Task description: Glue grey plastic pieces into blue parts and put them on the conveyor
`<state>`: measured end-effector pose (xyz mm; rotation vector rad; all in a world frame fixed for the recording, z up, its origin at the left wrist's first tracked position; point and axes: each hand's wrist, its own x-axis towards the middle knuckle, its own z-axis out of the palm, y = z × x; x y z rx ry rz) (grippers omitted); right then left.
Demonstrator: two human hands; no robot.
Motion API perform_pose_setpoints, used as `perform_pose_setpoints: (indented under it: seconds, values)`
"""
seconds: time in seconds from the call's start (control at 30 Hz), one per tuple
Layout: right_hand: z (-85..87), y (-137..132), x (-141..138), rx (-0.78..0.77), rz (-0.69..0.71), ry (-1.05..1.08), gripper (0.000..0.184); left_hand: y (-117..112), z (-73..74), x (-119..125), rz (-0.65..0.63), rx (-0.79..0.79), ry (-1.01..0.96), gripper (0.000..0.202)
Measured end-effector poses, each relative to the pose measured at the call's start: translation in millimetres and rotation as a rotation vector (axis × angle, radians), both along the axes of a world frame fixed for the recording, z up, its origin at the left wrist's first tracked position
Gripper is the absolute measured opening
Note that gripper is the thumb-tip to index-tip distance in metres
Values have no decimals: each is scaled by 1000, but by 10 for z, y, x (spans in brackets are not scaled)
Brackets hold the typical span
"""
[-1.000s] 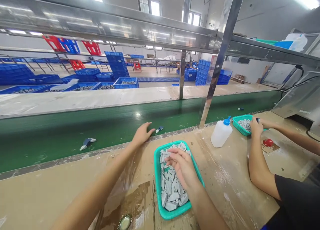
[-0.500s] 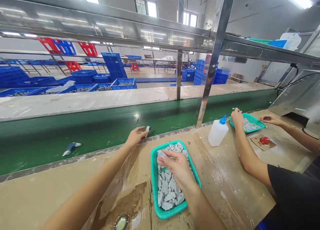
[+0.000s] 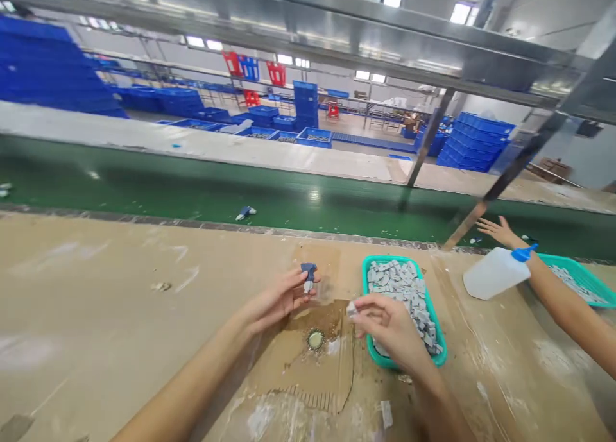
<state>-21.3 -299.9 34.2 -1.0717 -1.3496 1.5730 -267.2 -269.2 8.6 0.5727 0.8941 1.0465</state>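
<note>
My left hand [image 3: 279, 299] pinches a small dark blue and white plastic piece [image 3: 308, 275] upright between thumb and fingers, above the cardboard. Facing it, my right hand [image 3: 392, 326] grips a small light grey piece [image 3: 351, 309] by its fingertips, at the left rim of a green basket [image 3: 366, 281]. Many similar grey pieces [image 3: 397, 278] fill that basket, partly covered by my right hand. Between and below my hands, a bottle cap [image 3: 315, 339] with pale contents lies on a wet-stained cardboard sheet [image 3: 308, 378].
Beyond the table edge runs a green conveyor belt [image 3: 202, 201] carrying a blue and white piece [image 3: 246, 213]. At right stand a white squeeze bottle [image 3: 495, 274] and another green basket [image 3: 572, 265]. A co-worker's hand [image 3: 503, 232] reaches over the belt. A metal post [image 3: 500, 185] rises at the table edge.
My left hand has come back from the belt with the blue and white piece. My right hand has brought its grey piece to the basket's left side. The view has turned left.
</note>
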Motion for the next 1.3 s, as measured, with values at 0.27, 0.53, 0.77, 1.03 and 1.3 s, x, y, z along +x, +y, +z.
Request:
perform_pose_setpoints:
  seconds: [0.27,0.53,0.77,1.03,1.3]
  values:
    - [-460,-334,-419,445,95,-512,24,-153,-187,-291,-28,142,-170,39]
    - [-462,-365,-426,693,3,-709,26,-170,-194,-254,2,126,-180,23]
    - [-395,-361,-414,738,74,-776,26,-173,-182,-211,-4,97,-238,13]
    - [-345,-383,-419,733,122,-772,25,-185,-191,-155,-70,156,-177,17]
    - [-416,-391,-404,741,148,-798,27,-188,-227,-134,-82,165,-165,21]
